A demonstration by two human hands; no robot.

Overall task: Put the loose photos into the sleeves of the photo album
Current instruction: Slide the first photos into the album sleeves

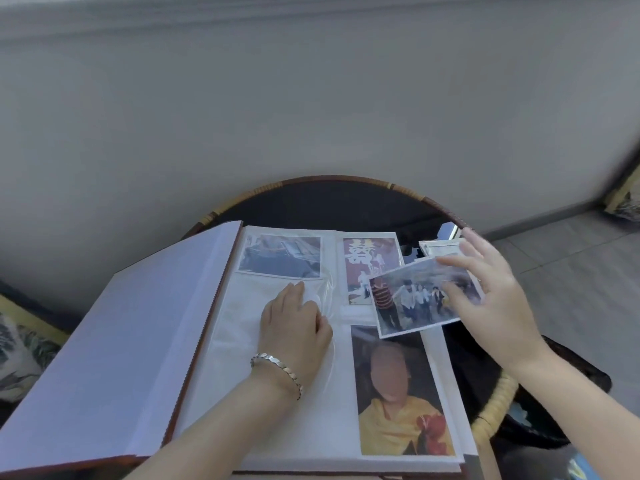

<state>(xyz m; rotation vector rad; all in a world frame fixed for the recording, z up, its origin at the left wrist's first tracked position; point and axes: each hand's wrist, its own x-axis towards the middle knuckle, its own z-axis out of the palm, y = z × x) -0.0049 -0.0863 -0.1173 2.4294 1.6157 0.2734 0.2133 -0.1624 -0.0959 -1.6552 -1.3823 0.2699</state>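
Observation:
A photo album (270,420) lies open on a round dark table (332,202). Its right page holds three sleeved photos: a grey one (280,256) at the top left, a red one (363,261) at the top right and a portrait in yellow (401,393) at the lower right. My left hand (294,320) rests on the page's bare clear sleeve, fingers at the sleeve's opening. My right hand (491,292) holds a loose group photo (419,299) by its right edge, tilted above the page. A small stack of loose photos (440,247) lies behind it.
The album's thick block of turned pages (114,358) slopes up at the left. A wicker rim (491,407) edges the table. A grey wall rises close behind, tiled floor (571,271) at the right, patterned cushions (20,355) at the left.

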